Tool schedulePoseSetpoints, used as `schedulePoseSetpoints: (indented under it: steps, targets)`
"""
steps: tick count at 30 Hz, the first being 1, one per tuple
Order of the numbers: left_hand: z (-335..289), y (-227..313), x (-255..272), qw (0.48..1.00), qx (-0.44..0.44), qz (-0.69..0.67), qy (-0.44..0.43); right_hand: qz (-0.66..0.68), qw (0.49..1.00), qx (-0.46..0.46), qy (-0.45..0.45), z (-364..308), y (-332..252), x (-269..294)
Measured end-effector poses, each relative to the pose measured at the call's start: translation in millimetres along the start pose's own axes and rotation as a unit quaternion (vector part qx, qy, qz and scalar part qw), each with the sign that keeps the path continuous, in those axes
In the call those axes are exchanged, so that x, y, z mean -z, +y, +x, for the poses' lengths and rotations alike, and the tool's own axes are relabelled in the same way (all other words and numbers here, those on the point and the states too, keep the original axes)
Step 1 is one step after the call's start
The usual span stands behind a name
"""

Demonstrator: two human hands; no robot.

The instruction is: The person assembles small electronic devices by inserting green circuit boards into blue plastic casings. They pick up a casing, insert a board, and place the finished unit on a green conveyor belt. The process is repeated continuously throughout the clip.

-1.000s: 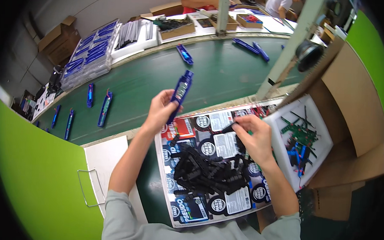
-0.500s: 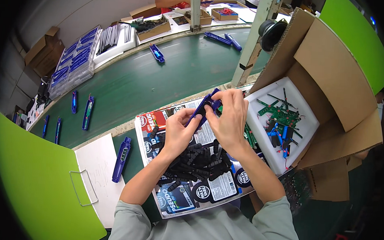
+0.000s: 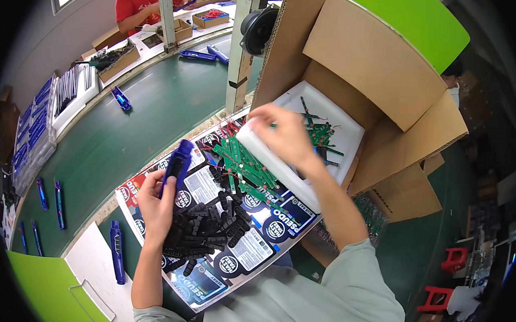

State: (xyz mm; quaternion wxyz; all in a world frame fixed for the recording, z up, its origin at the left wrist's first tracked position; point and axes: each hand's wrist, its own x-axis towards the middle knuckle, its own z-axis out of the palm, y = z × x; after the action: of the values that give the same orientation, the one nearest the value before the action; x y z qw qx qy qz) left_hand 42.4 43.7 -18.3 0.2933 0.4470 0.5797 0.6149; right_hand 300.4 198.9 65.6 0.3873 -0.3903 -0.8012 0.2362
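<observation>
My left hand (image 3: pixel 155 205) grips a dark blue elongated plastic casing (image 3: pixel 180 157), tilted with its hollow side showing. My right hand (image 3: pixel 285 136) is raised over the near edge of a white foam tray (image 3: pixel 280 170); motion smears its fingers, and whether they hold anything is unclear. Beside that tray lies a heap of narrow green circuit boards (image 3: pixel 246 163) with red wires. More boards (image 3: pixel 322 132) rest inside the tray. Small black ribbed pieces (image 3: pixel 206 228) are piled in front of me on a printed sheet (image 3: pixel 238 281).
A curved green conveyor belt (image 3: pixel 156 107) carries several blue casings. Another casing (image 3: pixel 116 252) lies at my left by a white board. An open cardboard box (image 3: pixel 383 68) surrounds the tray's far side, next to a post with a black speaker (image 3: pixel 258 31). A person in red (image 3: pixel 141 6) works opposite.
My right hand has left the casing and moved right to the foam tray. My left hand keeps the casing, now lower and to the left. The whole view has swung right.
</observation>
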Motion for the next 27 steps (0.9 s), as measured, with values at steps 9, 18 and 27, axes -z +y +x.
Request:
schedulePoseSetpoints:
  steps: [9,18,27]
  targets:
    - [2,14,10,0.996,0.035,-0.087,-0.002,-0.378,0.89,-0.245,-0.068,32,182,102]
    - [3,17,17,0.994,0.04,-0.097,-0.022,-0.408,0.894,-0.182,-0.011,24,176,103]
    - [-8,39,8,0.977,-0.145,0.002,-0.157,-0.2,0.978,0.049,0.035,-61,-26,70]
